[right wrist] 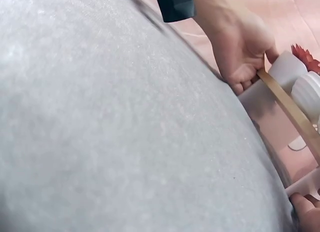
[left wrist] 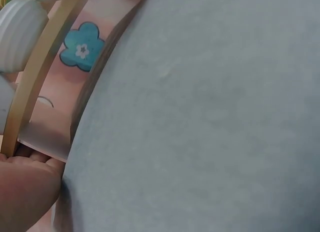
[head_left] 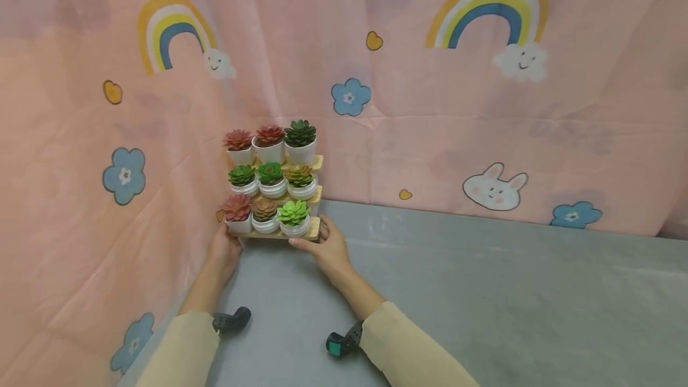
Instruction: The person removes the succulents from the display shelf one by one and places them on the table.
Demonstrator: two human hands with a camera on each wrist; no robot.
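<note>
A three-tier wooden plant stand point(head_left: 316, 229) carries rows of small succulents in white pots point(head_left: 294, 220) and stands in the corner where the grey table meets the pink curtain. My left hand point(head_left: 226, 251) grips the left end of its bottom shelf, and my right hand point(head_left: 325, 245) grips the right end, thumb on top. In the left wrist view my left hand point(left wrist: 25, 187) sits under the wooden shelf edge point(left wrist: 45, 62), below a ribbed white pot point(left wrist: 20, 32). The right wrist view shows the left hand point(right wrist: 240, 47) curled on the shelf point(right wrist: 290, 112) and a right fingertip point(right wrist: 305, 212). Whether the stand is lifted off the table is unclear.
A pink curtain point(head_left: 484, 106) printed with rainbows, flowers and a bunny hangs along the back and left sides. The grey table top point(head_left: 484, 291) stretches to the right and towards me. Dark wrist cameras point(head_left: 231, 320) sit on both forearms.
</note>
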